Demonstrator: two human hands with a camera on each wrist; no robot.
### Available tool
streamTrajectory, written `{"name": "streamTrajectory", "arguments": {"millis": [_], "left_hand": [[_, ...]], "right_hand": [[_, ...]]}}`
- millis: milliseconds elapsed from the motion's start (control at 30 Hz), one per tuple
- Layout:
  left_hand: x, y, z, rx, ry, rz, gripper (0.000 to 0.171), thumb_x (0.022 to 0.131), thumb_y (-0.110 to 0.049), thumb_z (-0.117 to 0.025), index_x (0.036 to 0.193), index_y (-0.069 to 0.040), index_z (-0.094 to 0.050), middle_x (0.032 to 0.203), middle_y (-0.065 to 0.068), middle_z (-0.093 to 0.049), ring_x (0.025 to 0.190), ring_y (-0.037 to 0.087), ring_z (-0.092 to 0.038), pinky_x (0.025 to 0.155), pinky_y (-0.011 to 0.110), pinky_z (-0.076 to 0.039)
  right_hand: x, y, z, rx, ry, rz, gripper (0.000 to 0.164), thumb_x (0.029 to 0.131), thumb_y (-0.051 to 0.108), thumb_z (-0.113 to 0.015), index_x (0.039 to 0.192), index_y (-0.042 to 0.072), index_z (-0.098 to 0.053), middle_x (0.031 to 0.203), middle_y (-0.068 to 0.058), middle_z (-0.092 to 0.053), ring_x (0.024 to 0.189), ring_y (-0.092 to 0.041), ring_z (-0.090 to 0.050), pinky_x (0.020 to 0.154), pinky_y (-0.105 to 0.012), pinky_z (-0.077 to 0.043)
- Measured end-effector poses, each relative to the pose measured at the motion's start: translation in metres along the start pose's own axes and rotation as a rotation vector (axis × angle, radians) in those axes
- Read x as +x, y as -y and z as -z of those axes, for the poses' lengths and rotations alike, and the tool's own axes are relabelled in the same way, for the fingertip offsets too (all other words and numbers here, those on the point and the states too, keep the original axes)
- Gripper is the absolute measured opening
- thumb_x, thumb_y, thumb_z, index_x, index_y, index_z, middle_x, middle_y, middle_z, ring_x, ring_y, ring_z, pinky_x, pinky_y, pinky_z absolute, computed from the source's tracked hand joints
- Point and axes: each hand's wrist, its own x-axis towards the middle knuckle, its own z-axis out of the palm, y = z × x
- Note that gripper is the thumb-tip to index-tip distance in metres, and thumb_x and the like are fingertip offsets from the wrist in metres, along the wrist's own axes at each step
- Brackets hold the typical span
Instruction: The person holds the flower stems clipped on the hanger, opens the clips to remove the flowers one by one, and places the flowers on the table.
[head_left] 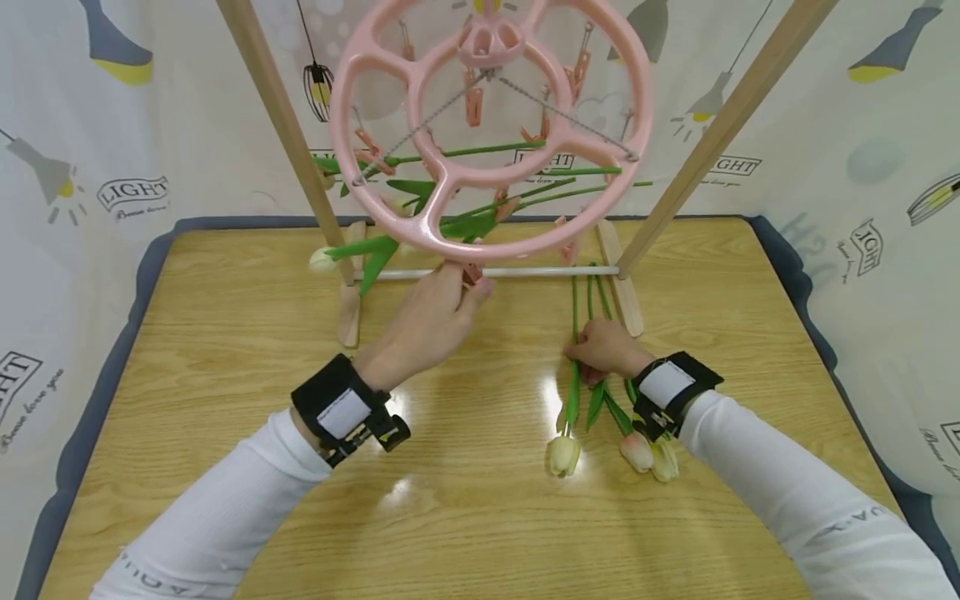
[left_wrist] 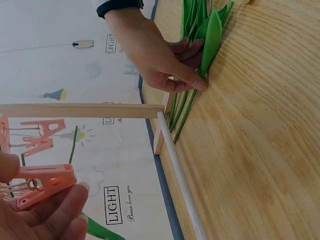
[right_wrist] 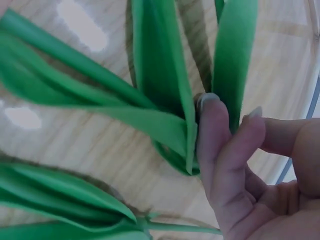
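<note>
My left hand (head_left: 431, 312) pinches a pink clothespin (left_wrist: 50, 182) below the near rim of a pink round hanging rack (head_left: 517, 252). The clothespin's free end shows beyond the fingertips in the left wrist view. On the table at right, my right hand (head_left: 611, 348) has its fingers curled at the stem of a pale yellow tulip (head_left: 564, 456). Green leaves (right_wrist: 160, 60) partly hide that contact in the right wrist view. Beside it lie a pinkish tulip (head_left: 637, 452) and another yellow tulip (head_left: 664, 462), their stems passing under the hand. Several tulips hang sideways from the rack, including one white bloom (head_left: 322, 260).
Wooden posts (head_left: 708, 137) on feet hold the rack over the wooden table (head_left: 450, 500). A white rod (head_left: 540, 272) joins the posts low down. Other pink clothespins (head_left: 473, 108) dangle from the rack. Printed fabric (head_left: 247, 167) encloses the table's back and sides.
</note>
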Motion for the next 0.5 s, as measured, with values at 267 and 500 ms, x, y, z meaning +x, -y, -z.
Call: {"name": "streamTrajectory", "arguments": {"millis": [267, 500], "left_hand": [[0.001, 0.005, -0.002, -0.065, -0.024, -0.036, 0.023, 0.103, -0.032, -0.05, 0.113, -0.011, -0.053, 0.104, 0.003, -0.06, 0.093, 0.019, -0.059, 0.083, 0.035, -0.051], [0.002, 0.004, -0.006, -0.075, -0.05, -0.068, 0.022, 0.101, -0.027, -0.054, 0.115, -0.011, -0.056, 0.108, 0.004, -0.062, 0.099, 0.018, -0.061, 0.089, 0.036, -0.052]], "right_hand": [[-0.003, 0.009, 0.022, 0.018, -0.088, -0.004, 0.033, 0.1, 0.025, -0.054, 0.1, -0.007, -0.06, 0.072, -0.014, -0.071, 0.059, -0.018, -0.067, 0.06, -0.029, -0.054], [-0.005, 0.019, 0.029, 0.071, -0.135, 0.042, 0.035, 0.101, 0.025, -0.052, 0.114, -0.008, -0.055, 0.08, -0.018, -0.071, 0.064, -0.023, -0.066, 0.057, -0.026, -0.047]]}}
